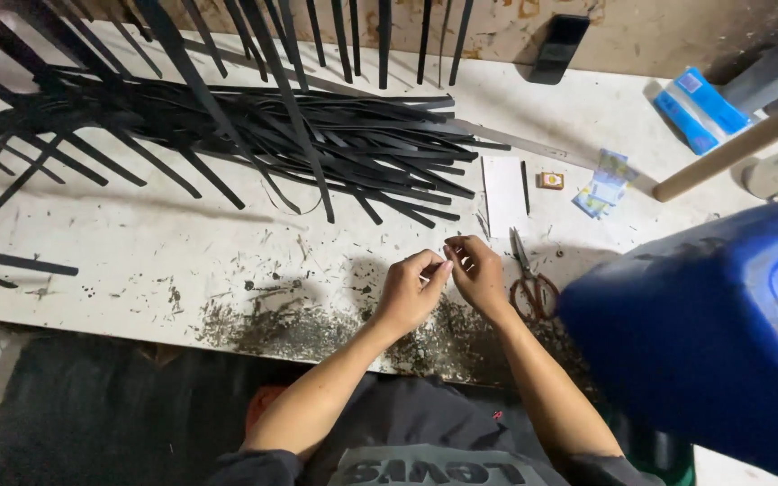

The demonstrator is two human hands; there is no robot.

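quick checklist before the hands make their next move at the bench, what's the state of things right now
1. Both hands in view: ok. Left hand and right hand meet fingertip to fingertip over the white table.
2. What the fingertips pinch: cannot tell, too small to see.
3. Scissors within reach: ok, lying flat just right of the right hand, untouched.
4. Black strips clear of the hands: ok, piled farther back on the table.
5. Work spot clean: not ok, dark debris litters the table edge below the hands.
6. Blue container: not ok, crowding close on the right.
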